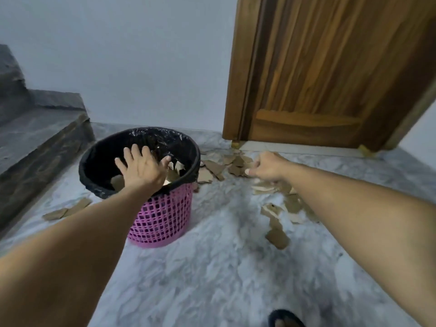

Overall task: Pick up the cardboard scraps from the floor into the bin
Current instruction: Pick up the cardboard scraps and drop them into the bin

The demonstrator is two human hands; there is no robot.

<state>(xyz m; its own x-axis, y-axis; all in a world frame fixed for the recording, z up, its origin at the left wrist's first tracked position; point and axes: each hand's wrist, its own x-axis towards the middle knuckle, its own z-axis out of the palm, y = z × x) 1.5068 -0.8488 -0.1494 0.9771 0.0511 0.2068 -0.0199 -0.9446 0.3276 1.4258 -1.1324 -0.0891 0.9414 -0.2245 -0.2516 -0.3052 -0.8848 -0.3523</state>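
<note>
Over the bin (162, 215), near its front rim, the left hand (141, 168) is spread flat with nothing held, presumably because a load has been dropped onto the scraps seen inside. Beside the door's (330, 79) bottom edge, the right hand (269, 167) is curled among the cardboard scraps (213, 167) on the floor (212, 267); whether a piece is pinched cannot be told. Scraps lie both sides of the bin.

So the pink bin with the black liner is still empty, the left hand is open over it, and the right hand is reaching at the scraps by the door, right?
Not quite: the pink bin is not empty. The head view shows cardboard scraps already inside its black liner. The rest holds: the left hand is open over it, and the right hand reaches at the floor scraps by the door.
</note>
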